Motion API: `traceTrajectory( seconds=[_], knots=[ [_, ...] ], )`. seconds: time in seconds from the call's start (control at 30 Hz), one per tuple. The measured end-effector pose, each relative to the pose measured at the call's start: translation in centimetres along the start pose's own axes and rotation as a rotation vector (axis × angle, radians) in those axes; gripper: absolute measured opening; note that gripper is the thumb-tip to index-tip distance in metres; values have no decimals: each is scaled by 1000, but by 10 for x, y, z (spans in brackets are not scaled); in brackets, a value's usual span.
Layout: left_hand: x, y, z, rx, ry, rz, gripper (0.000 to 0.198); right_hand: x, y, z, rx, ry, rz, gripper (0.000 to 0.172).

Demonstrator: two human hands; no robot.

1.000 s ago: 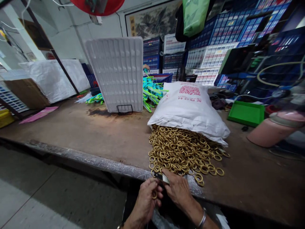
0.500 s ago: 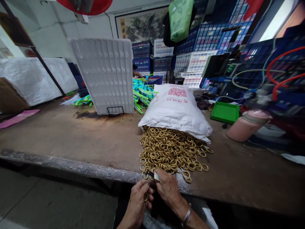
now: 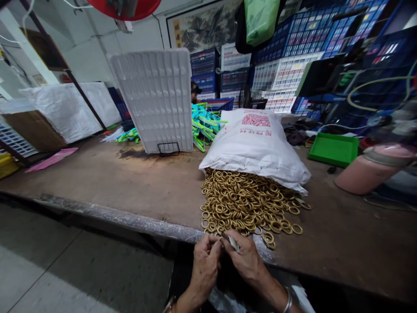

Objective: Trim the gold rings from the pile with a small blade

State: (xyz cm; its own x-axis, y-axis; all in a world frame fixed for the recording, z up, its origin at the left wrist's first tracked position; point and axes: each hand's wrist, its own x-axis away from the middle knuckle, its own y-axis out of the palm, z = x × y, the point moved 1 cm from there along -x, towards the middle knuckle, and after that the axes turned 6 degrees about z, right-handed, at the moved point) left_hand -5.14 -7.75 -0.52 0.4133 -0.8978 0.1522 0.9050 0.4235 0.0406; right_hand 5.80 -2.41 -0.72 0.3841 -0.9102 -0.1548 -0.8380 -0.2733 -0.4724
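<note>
My left hand (image 3: pixel 206 263) is closed at the table's front edge, thumb and fingertips pinching a small brass-coloured ring that they mostly cover. Close beside it, my right hand (image 3: pixel 248 260) is wrapped round a small knife (image 3: pixel 233 243) with a pale handle. Its dark blade points toward the left fingertips, its tip hard to make out. Just beyond both hands lies a heap of brass-coloured rings (image 3: pixel 243 202). They spill from the mouth of a white woven sack (image 3: pixel 250 145) with red print.
A ribbed white plastic panel (image 3: pixel 151 100) stands upright in a black wire holder (image 3: pixel 168 148). Behind it lie turquoise and lime-green items (image 3: pixel 206 124). On the right are a green tray (image 3: pixel 334 149) and a pink bottle (image 3: pixel 371 169). Stacked crates (image 3: pixel 293 74) line the back.
The left hand has risen to meet the right, and the ring has come up to the knife. The knife's blade is now mostly hidden. My view has turned somewhat left.
</note>
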Motion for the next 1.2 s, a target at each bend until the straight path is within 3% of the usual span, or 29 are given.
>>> traceTrajectory(
  seconds=[0.13, 0.3, 0.37, 0.53, 0.7, 0.83, 1.2],
  knots=[
    [0, 1, -5, 14, 20, 26, 25, 0, 3, -2, -248, 222, 9, 34],
    [1, 2, -9, -2, 57, 32, 22, 7, 11, -4, -574, 584, -153, 40],
    [2, 2, -8, -4, 53, 9, 22, 10, 13, -4, -646, 645, -182, 41],
    [5, 1, -2, -5, -50, -50, 25, 10, 15, 3, -659, 600, -154, 35],
    [8, -3, 4, 28, -138, -94, 28, 6, 14, 13, -427, 375, -54, 28],
    [9, -6, 3, 63, -143, -102, 32, 4, 8, 7, -279, 250, -47, 24],
    [12, -10, 0, 87, -192, -198, 36, 7, 4, -5, -254, 207, -91, 21]
  ],
)
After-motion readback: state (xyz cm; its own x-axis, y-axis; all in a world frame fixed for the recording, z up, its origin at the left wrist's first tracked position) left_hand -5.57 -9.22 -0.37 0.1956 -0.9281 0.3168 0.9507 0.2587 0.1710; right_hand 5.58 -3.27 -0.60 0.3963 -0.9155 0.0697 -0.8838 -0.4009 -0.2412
